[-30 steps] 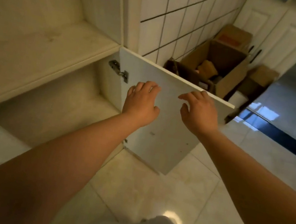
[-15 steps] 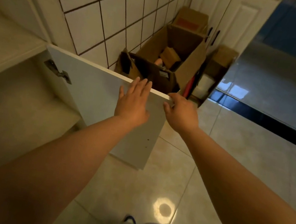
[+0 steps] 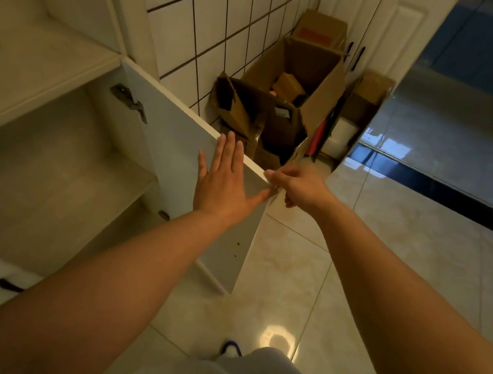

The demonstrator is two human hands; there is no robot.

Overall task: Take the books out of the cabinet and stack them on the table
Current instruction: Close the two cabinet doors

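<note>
Books: none visible in head view; cabinet (image 3: 51, 157) at left of frame shows bare shelves only, no worktop in frame either. Can't tell where the books are, maybe another compartment.

Head view: cabinet door (image 3: 179, 157) swung out, running from upper left toward centre. Left hand (image 3: 223, 183) flat on the door's inner face, fingers straight and together, thumb splayed, gripping nothing. Right hand (image 3: 299, 186) at the door's top outer corner, fingers curled round the edge, pinching it.

Risks (judgement): fingers of right hand could get nipped if the door swings shut, since they wrap the edge. Door pushed wider could knock the open cardboard box (image 3: 287, 97) just behind it at centre top. Floor (image 3: 303, 291) looks glossy, slip possible when stepping. Dim light makes hidden books easy to miss.

Materials/shapes: door is a flat white laminate panel, smooth matte, thin pale edge band, two small drill holes low down. Metal hinge (image 3: 128, 102) at upper left, dull grey. Shelves pale, flat, slightly marked. Wall (image 3: 233, 8) square white glazed tiles, dark grout. Box is brown corrugated, flaps bent up. Floor is polished beige tile with lamp glare at bottom centre.
</note>
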